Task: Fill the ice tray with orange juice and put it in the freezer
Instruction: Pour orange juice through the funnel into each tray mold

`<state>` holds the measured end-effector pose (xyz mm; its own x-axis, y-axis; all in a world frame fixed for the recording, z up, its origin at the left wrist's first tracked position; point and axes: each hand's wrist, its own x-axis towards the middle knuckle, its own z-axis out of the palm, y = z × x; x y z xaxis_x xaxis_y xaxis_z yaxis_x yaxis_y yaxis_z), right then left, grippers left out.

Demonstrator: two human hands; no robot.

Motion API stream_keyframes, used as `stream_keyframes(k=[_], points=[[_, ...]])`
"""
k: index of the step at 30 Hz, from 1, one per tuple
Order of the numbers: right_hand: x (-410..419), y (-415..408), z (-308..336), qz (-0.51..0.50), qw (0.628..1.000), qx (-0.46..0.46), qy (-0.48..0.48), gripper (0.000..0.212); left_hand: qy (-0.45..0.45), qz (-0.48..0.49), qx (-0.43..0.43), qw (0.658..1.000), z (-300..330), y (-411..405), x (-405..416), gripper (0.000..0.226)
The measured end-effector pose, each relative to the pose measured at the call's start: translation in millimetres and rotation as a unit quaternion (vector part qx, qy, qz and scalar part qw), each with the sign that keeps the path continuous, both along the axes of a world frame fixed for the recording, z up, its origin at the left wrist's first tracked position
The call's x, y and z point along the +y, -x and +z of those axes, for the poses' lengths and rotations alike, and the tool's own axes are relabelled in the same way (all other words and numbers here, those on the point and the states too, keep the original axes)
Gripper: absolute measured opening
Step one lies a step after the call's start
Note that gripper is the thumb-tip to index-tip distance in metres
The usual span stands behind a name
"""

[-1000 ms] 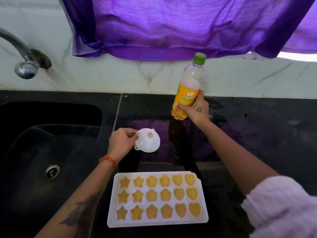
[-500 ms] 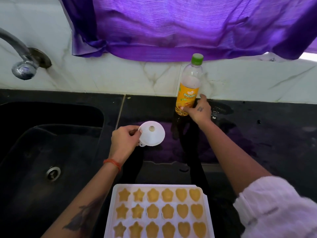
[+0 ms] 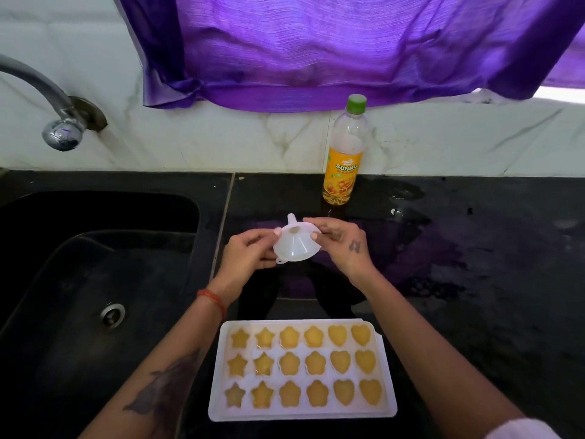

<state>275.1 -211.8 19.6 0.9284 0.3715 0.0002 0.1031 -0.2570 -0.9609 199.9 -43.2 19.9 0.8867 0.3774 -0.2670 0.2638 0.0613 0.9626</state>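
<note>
step: filling done, both hands (image 3: 250, 253) (image 3: 343, 245) fingers grasping white funnel (image 3: 296, 245) frame center | ice tray (image 3: 387, 375) full, bottom | next: set funnel down, lift tray level to freezer

Glossy black counter (image 3: 474, 280), plastic funnel (image 3: 296, 248)

One head-worn wide-angle view looks forward and steeply down from close above the black counter (image 3: 474, 280). The sink (image 3: 95, 248) lies left, the marble wall (image 3: 221, 144) far, both forearms entering from the near edge.
</note>
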Motion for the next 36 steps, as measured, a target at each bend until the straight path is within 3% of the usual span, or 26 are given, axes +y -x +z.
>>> stream_keyframes(k=[2,4,11,13,17,21,31,36], points=[[-1,0,1,-0.005,1.0,-0.013,-0.003,0.026,0.063,-0.026,0.051,0.996,5,-5,6,0.036],[-1,0,3,-0.008,1.0,-0.029,-0.002,0.026,0.072,-0.064,0.083,0.992,9,-12,11,0.043],[6,-6,7,0.012,0.997,-0.08,0.002,0.03,0.069,-0.073,0.059,0.993,21,-45,23,0.012],[4,-10,5,0.01,0.999,-0.053,0.001,0.04,0.054,-0.049,0.028,0.997,25,-57,27,0.012],[-10,-14,-4,-0.019,0.999,-0.024,0.023,0.045,-0.072,0.056,-0.002,0.996,18,-92,39,0.019],[-33,-7,-15,-0.054,0.998,-0.006,0.04,0.039,-0.26,0.086,0.003,0.962,9,-124,47,0.017],[-82,30,-37,-0.11,0.991,0.02,0.066,0.035,-0.36,0.025,0.024,0.932,0,-151,41,0.03],[-84,43,-20,-0.077,0.984,0.022,0.157,0.036,-0.396,-0.026,0.007,0.918,12,-123,37,0.058]])
